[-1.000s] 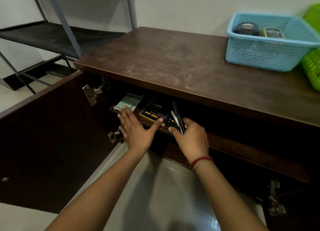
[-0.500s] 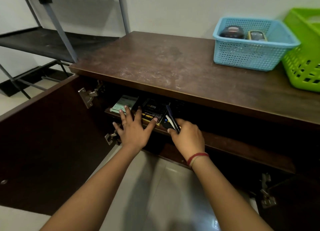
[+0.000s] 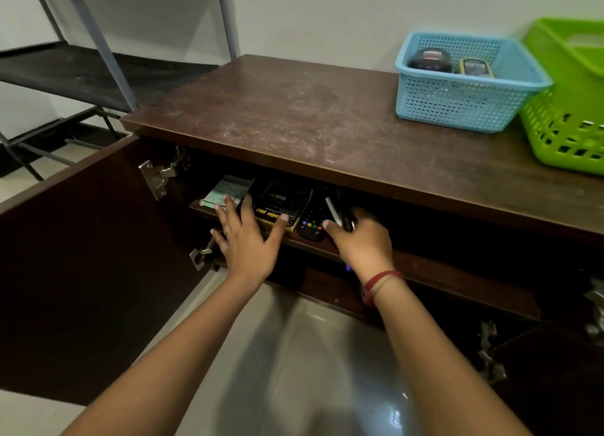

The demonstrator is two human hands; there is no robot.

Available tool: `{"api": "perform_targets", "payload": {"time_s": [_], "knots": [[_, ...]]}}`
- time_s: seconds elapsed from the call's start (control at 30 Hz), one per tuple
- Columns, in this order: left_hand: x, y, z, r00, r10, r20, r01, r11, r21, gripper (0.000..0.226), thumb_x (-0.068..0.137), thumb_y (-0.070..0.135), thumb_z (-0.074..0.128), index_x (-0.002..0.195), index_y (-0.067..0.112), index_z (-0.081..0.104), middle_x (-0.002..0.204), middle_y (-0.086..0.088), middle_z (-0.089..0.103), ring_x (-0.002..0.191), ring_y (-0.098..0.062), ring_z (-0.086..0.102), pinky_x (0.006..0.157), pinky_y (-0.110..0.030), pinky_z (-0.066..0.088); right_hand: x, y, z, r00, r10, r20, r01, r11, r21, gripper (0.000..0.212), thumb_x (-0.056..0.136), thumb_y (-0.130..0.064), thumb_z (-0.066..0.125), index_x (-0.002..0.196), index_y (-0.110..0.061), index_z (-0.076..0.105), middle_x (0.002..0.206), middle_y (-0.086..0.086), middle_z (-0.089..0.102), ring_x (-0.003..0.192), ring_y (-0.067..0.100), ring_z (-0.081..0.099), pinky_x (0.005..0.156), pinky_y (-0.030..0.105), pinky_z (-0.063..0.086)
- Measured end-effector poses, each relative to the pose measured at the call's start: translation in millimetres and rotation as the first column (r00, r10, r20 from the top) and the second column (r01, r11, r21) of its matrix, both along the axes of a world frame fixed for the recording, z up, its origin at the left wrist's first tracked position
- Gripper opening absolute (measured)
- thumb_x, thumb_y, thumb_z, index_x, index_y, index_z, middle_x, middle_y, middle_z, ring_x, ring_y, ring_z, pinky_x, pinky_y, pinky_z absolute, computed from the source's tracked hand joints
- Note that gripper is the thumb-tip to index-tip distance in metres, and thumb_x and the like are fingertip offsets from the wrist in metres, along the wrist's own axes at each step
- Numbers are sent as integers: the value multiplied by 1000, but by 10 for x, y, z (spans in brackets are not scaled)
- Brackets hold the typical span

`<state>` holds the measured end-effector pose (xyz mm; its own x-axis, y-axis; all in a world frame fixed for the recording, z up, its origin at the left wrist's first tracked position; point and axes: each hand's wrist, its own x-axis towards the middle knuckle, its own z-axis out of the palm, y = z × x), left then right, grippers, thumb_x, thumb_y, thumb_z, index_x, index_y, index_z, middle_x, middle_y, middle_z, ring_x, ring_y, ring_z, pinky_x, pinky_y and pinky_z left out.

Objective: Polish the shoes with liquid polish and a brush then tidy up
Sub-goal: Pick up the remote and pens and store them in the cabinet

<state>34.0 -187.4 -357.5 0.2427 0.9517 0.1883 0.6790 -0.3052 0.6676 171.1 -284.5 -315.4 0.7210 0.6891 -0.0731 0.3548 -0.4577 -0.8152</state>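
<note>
The right hand [image 3: 362, 243], just right of centre, has its fingers curled round a few slim pens [image 3: 334, 211], one white and the others dark, at the front edge of the shelf [image 3: 441, 269] inside the cabinet. A red thread [image 3: 380, 280] circles that wrist. The left hand [image 3: 248, 236], just left of centre, is spread flat with straight fingers. Its thumb tip lies on a black notebook [image 3: 281, 200] with yellow lettering and its fingertips reach a pale green packet [image 3: 225, 190]. A ring [image 3: 227, 232] shows on one finger.

Between the two hands a dark remote [image 3: 312, 223] with coloured buttons lies on the shelf, touching the notebook's right edge. The cabinet top hangs over the shelf and hides how far back these things go.

On the top [image 3: 294, 122], in the upper right of the frame, stands a blue basket [image 3: 457, 109]. It holds a round dark tin [image 3: 429, 60] and, just beside it, a small yellow-edged case [image 3: 474, 67]. I cannot tell what either contains. A green basket [image 3: 568, 132] stands against the blue one's right side, cut off by the frame edge.

The cabinet door [image 3: 81, 272] swings wide open across the left of the frame, on two metal hinges [image 3: 157, 176]. Behind it, in the upper left, stands a grey rack [image 3: 81, 73] with a dark shelf. Pale glossy floor [image 3: 294, 370] fills the bottom centre between the forearms.
</note>
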Motion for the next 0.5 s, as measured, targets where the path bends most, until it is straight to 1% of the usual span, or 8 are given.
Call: {"api": "perform_targets", "payload": {"time_s": [0.07,0.1,0.13,0.2,0.3,0.37,0.43,0.5], "knots": [[37,-80,55,996,14,86,-16,1000,15,74,90,56,47,148,15,23,159,-12,-2,145,-27,-16,114,-54,-7,125,23,38,920,-51,-390,79,995,55,24,88,-35,65,94,-12,61,73,7,61,49,14,54,44,20,46],[59,-109,82,993,15,114,-17,1000,15,72,91,53,48,147,14,26,159,-13,0,145,-28,-15,114,-53,-6,186,32,53,871,-83,-485,117,992,39,21,91,-32,63,83,-13,58,66,4,54,40,9,46,34,15,36],[89,-138,104,991,7,136,-9,1000,18,68,92,50,49,145,13,29,159,-13,2,145,-28,-14,114,-53,-5,261,38,50,861,-107,-497,123,992,-2,23,93,-30,60,76,-15,54,63,2,50,37,7,43,30,13,31],[164,-172,133,988,-37,151,30,999,46,61,92,46,52,140,11,37,158,-15,6,146,-29,-12,115,-53,-3,384,63,58,844,-111,-525,103,994,-44,30,95,-30,56,71,-14,51,57,3,49,34,7,44,29,15,32],[247,-172,190,984,-68,163,66,998,17,52,92,43,54,127,5,45,156,-19,10,146,-30,-11,116,-52,0,462,123,69,842,-82,-533,37,995,-94,29,96,-28,55,72,-11,52,60,7,49,46,15,46,48,27,41],[254,-142,226,983,-46,177,53,998,-34,47,92,42,54,119,4,48,156,-20,11,146,-30,-10,117,-52,2,446,157,64,882,-48,-468,-3,994,-108,21,94,-26,58,87,-7,59,68,10,53,51,19,50,59,33,48],[239,-121,223,981,-32,190,43,997,-57,47,93,41,54,122,4,48,155,-20,13,146,-31,-8,117,-52,5,452,170,26,918,-49,-393,17,996,-84,24,90,-25,64,105,-7,62,83,11,60,71,27,59,79,44,52],[219,-121,193,978,-32,204,45,997,-59,50,92,40,55,129,7,47,155,-19,16,146,-31,-7,117,-51,7,469,159,10,947,-40,-319,16,997,-77,17,89,-22,65,98,-8,65,82,7,61,83,29,61,87,43,51]]}}
